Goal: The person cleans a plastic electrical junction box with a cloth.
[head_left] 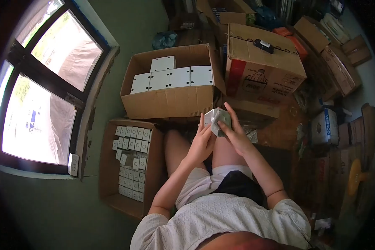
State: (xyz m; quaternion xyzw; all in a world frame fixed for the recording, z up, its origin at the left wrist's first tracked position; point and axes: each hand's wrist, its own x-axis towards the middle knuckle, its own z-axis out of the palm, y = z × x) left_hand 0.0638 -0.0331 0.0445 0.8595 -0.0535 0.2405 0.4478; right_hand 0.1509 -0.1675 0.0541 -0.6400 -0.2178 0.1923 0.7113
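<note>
My left hand (203,139) grips a small white box-like piece (209,116) in front of my knees. A grey cloth (223,121) is pinched in my right hand (236,135) and pressed against that piece, covering part of it. At my left side an open carton (149,183) holds rows of small white pieces (132,144) with round marks on their faces. Ahead of my hands stands another open carton (166,102), with several larger white square boxes (169,79) inside it.
A closed carton (262,85) with a bulb drawing stands right of the open one, a black device (263,46) on its lid. More cartons (341,66) pile up at right. A window (50,100) fills the left, a white box (73,164) on its sill.
</note>
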